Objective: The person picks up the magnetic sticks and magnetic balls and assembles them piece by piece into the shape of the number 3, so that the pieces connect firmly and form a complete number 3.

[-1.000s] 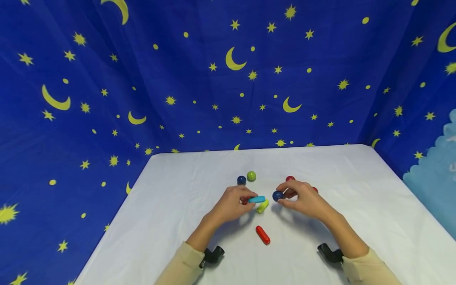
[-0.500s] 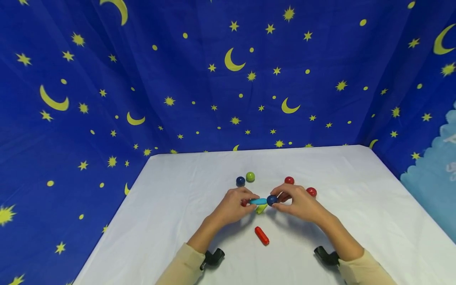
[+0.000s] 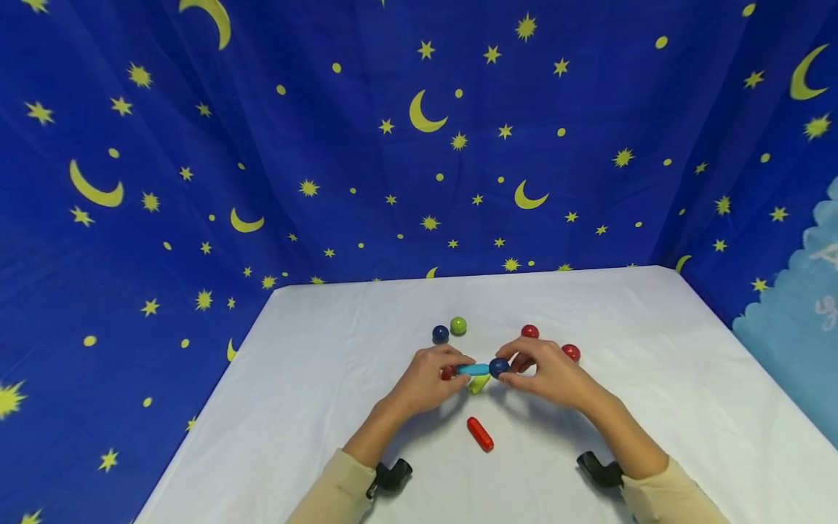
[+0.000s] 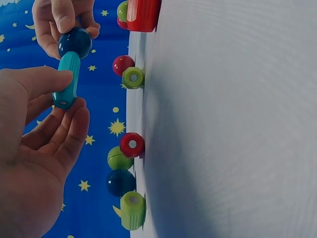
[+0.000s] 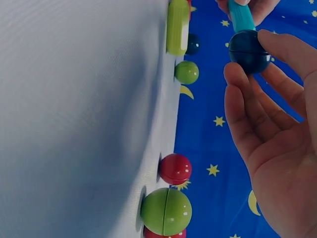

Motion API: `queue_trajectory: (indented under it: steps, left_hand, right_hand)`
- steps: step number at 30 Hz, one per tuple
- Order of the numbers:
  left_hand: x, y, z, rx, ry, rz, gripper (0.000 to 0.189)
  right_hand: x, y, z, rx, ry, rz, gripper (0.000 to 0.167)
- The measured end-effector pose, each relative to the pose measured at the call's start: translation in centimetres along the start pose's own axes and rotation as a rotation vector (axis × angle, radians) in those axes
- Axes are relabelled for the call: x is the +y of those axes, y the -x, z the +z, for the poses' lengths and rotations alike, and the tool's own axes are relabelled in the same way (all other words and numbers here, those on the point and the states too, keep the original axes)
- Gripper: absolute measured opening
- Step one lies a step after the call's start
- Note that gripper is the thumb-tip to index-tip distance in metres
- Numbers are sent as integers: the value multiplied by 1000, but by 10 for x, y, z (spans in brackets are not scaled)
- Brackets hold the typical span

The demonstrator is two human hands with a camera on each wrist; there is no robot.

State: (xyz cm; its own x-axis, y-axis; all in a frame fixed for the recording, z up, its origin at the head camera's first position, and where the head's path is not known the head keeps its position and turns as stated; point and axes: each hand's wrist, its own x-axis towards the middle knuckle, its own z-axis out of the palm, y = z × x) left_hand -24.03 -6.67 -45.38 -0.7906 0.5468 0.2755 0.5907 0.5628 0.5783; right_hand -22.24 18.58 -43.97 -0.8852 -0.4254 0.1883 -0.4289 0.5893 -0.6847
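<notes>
My left hand (image 3: 419, 380) pinches a light blue ribbed rod (image 3: 473, 370) between thumb and fingers, above the table. With fingertips and thumb, my right hand (image 3: 556, 372) holds a dark blue ball (image 3: 499, 367). The ball sits against the rod's right end; in the left wrist view the rod (image 4: 71, 69) and ball (image 4: 77, 42) touch end to end. Below them lies a yellow-green rod (image 3: 479, 384), partly hidden. A red piece (image 3: 448, 372) shows just behind the left fingers. Nearer the body, a red rod (image 3: 480, 434) lies on the white table (image 3: 524, 473).
Behind the left hand are another dark blue ball (image 3: 441, 334) and a green ball (image 3: 458, 325). Two red balls (image 3: 529, 332) lie behind and beside the right hand. In the right wrist view, a larger-looking green ball (image 5: 166, 211) stands by a red one. A blue star-patterned cloth (image 3: 366, 145) hangs behind.
The right hand has moved left, bringing the dark blue ball from a small gap into contact with the light blue rod. The left hand keeps its hold on the rod, nearly still.
</notes>
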Motion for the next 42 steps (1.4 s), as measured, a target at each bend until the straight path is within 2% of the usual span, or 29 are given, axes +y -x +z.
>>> queue_trajectory:
  steps: [8, 13, 23, 29, 34, 42]
  left_hand:
    - [0, 0, 0, 0, 13, -18, 24]
    - [1, 0, 0, -12, 13, -27, 23]
    - [-1, 1, -1, -9, 36, -15, 22]
    - [-5, 2, -2, 32, 71, 29, 20]
    - [-8, 2, -3, 32, 74, 10, 21]
    - [-8, 3, -7, 12, 84, 5, 20]
  right_hand:
    - [1, 0, 0, -15, -13, 19, 28]
    - [3, 0, -3, -19, -13, 11, 35]
    - [14, 1, -12, -30, 58, -30, 43]
    - [19, -2, -5, -29, 111, 1, 36]
    - [20, -7, 5, -24, 193, 27, 29]
    - [16, -13, 13, -46, 191, 17, 25]
